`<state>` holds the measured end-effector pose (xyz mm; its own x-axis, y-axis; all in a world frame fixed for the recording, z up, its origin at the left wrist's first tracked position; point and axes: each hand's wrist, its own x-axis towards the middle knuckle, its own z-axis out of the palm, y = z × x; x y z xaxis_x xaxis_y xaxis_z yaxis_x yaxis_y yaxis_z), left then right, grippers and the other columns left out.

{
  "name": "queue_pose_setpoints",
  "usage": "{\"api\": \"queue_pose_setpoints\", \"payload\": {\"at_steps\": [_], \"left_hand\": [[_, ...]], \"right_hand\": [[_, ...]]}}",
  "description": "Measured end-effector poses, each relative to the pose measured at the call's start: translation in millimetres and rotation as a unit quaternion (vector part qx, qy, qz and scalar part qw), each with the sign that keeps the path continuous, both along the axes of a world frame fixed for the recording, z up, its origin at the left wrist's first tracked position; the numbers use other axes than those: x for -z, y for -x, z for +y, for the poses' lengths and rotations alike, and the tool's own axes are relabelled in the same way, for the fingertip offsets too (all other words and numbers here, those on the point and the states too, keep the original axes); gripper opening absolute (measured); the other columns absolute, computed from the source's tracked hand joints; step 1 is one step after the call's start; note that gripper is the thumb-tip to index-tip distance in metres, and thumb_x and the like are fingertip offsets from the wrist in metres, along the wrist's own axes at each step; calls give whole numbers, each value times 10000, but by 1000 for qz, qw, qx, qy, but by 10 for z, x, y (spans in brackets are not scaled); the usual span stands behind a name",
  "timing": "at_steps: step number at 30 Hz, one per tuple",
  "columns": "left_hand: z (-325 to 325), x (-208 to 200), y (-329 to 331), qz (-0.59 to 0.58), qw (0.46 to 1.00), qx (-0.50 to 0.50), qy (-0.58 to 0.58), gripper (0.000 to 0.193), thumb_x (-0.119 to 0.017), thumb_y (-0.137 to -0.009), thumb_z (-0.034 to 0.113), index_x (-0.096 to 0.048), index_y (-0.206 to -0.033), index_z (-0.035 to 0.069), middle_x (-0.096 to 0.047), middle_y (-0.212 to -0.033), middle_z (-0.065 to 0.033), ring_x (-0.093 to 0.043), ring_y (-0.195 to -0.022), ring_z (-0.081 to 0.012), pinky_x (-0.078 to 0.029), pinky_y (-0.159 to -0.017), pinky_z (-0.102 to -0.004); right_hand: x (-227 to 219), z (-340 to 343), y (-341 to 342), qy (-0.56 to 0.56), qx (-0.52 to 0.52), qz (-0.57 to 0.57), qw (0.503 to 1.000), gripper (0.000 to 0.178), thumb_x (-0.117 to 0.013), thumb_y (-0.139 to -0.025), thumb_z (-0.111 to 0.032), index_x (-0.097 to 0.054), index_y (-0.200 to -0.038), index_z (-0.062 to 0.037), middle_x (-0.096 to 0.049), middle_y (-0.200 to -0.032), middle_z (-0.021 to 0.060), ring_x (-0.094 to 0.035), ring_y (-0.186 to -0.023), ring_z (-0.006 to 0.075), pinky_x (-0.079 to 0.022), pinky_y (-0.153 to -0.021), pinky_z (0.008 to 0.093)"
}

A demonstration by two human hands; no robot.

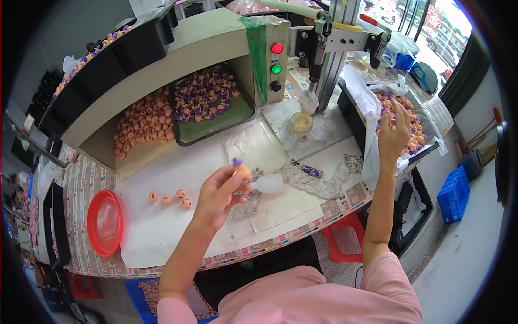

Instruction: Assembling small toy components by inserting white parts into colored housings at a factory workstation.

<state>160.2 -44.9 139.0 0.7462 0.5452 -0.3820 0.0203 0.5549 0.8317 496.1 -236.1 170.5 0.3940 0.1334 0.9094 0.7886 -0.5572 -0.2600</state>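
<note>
Above the middle of the surface (77,224), in the head view, the left hand (215,197) pinched a small peach-and-purple piece (238,166), with a white bottle (270,184) just beside it. Toward the right edge, the right hand (394,135) reached over a lined black bin (351,112) of similar pieces; whether it gripped any could not be told. Judging by the piles, the work looked partly done: two-coloured pieces (202,92) crowded a dark tray (216,125) toward the far edge, while a few plain round pieces (166,201) lay toward the left edge and a large heap (145,123) of them sat inside the grey machine (210,35).
</note>
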Motion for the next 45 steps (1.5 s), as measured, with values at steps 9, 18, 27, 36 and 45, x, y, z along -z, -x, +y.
{"api": "queue_pose_setpoints", "payload": {"at_steps": [9,18,27,36,45], "left_hand": [[3,281,-1836,-13,992,38,-120,279,-761,-793,268,-665,-947,57,-588,-792,31,-518,-583,-47,-438,-530,-216],[-134,538,-2419,-34,823,-39,-565,228,-706,-805,153,-621,-962,11,-555,-1025,-111,-607,-866,-284,-483,-746,-360],[-371,302,-2424,8,793,-9,-610,236,-681,-824,175,-570,-946,7,-554,-1016,-125,-600,-851,-311,-475,-746,-380],[-324,348,-2378,27,805,-5,-593,303,-731,-738,125,-596,-976,-5,-571,-1027,-151,-577,-951,-336,-460,-822,-376],[-380,427,-2387,27,840,16,-542,418,-738,-678,57,-608,-1074,31,-593,-1057,-127,-580,-940,-270,-473,-783,-349]], "right_hand": [[-466,-78,725,45,-266,124,955,162,-616,-837,22,-689,-980,3,-683,-995,86,-622,-866,148,-479,-689,250],[-597,-209,424,58,-285,141,946,166,-628,-805,48,-693,-951,1,-685,-920,93,-611,-775,139,-466,-651,252],[-1356,888,-6,-40,-208,-219,952,407,-697,-815,-171,-598,-1183,-29,-684,-975,137,-635,-843,310,-471,-837,386],[-2305,705,175,-142,-538,279,783,341,-538,-949,-254,-600,-1216,-53,-652,-1032,33,-594,-836,135,-472,-721,254],[-876,-356,248,-119,-480,110,862,412,-668,-862,-231,-575,-1203,-20,-584,-1253,147,-578,-1129,268,-419,-980,385]]}}
